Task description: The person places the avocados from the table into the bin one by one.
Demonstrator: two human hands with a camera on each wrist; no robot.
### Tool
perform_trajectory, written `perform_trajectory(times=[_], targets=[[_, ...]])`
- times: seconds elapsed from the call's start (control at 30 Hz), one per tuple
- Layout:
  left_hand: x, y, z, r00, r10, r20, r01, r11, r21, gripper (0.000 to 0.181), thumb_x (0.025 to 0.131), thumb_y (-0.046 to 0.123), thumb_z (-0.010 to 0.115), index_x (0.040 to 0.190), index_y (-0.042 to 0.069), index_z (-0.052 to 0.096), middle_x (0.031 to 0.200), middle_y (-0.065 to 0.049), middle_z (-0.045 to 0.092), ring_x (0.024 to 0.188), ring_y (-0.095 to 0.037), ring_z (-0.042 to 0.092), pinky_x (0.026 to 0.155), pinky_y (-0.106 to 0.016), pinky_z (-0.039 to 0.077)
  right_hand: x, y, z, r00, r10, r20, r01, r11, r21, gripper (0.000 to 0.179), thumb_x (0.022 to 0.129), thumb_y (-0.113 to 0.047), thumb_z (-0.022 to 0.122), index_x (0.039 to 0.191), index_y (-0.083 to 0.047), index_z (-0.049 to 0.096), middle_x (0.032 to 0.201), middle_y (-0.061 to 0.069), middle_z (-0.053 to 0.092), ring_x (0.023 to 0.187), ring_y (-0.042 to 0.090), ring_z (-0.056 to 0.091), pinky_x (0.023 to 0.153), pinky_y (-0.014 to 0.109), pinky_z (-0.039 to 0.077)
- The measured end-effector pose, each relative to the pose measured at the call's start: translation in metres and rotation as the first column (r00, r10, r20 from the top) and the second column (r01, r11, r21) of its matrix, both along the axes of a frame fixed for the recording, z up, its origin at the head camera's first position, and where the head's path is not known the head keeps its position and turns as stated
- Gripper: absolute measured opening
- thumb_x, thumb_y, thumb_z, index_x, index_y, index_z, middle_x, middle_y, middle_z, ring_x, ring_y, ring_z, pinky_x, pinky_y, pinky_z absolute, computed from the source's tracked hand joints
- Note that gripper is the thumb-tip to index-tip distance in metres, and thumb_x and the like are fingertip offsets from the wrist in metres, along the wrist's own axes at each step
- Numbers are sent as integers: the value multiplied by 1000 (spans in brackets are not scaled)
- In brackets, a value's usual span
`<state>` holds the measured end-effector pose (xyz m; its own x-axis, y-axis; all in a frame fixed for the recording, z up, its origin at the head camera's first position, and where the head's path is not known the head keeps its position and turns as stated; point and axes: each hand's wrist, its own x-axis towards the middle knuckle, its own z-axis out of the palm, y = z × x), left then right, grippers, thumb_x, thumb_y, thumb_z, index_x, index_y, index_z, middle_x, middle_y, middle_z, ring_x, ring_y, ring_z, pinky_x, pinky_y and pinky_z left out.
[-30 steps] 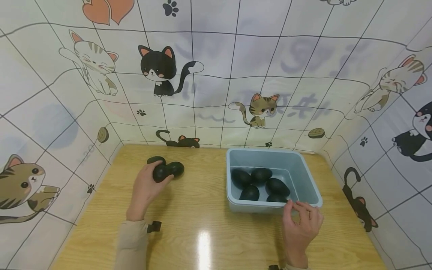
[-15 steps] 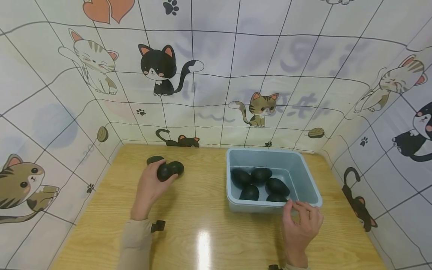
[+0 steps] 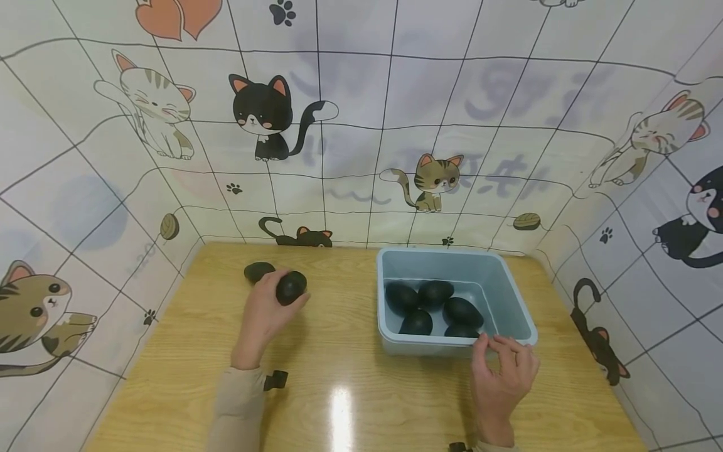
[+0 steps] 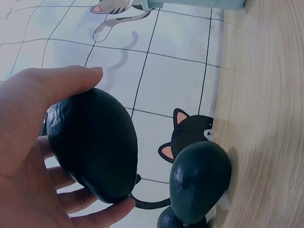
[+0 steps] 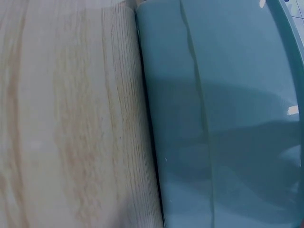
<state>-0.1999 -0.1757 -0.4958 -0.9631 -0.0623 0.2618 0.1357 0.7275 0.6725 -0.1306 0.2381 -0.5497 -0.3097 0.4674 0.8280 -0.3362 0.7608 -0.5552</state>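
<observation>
My left hand [image 3: 268,317] grips a dark green avocado [image 4: 92,145], its thumb on one side and its fingers curled round the other. In the left wrist view a loose avocado [image 4: 200,183] and part of one more [image 4: 173,219] lie beyond it on the table. Only one loose avocado [image 3: 260,272] shows in the head view, left of the held one. A light blue plastic bin [image 3: 457,344] stands to the right with several avocados [image 3: 463,312] inside. My right hand [image 3: 503,383] pinches the bin's front rim near its right corner.
The wooden table [image 3: 333,376] ends at a white cat-print backdrop [image 3: 356,144] at the back and both sides. The right wrist view shows only the bin's outer wall [image 5: 228,123] and the wood-grain table surface [image 5: 71,123].
My left hand has moved to the right with the avocado, which now covers a loose avocado in the head view. My right hand keeps its place on the bin's rim.
</observation>
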Motion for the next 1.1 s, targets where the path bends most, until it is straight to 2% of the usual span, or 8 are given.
perform_trajectory(times=[0.37,0.73,1.1], targets=[[3,10,2,1000,-10,2,10,1000,-2,68,90,43,84,147,12,62,146,-17,64,131,-42,62,102,-62,54,1,0,-2,999,-7,33,7,1000,7,18,86,-4,79,77,9,71,89,26,68,89,46,57,101,24,31],[3,15,7,1000,-10,-10,10,1000,11,67,90,40,85,147,13,62,148,-16,62,135,-41,59,106,-62,52,2,0,0,999,-9,32,8,1000,8,25,89,-10,77,77,10,70,90,26,68,90,47,56,99,23,30],[5,24,10,999,-15,-31,15,1000,2,67,88,41,86,145,14,64,144,-15,65,130,-41,62,102,-60,55,1,0,1,1000,-1,30,0,1000,8,18,86,-4,78,78,10,71,89,26,67,91,47,58,100,24,30]])
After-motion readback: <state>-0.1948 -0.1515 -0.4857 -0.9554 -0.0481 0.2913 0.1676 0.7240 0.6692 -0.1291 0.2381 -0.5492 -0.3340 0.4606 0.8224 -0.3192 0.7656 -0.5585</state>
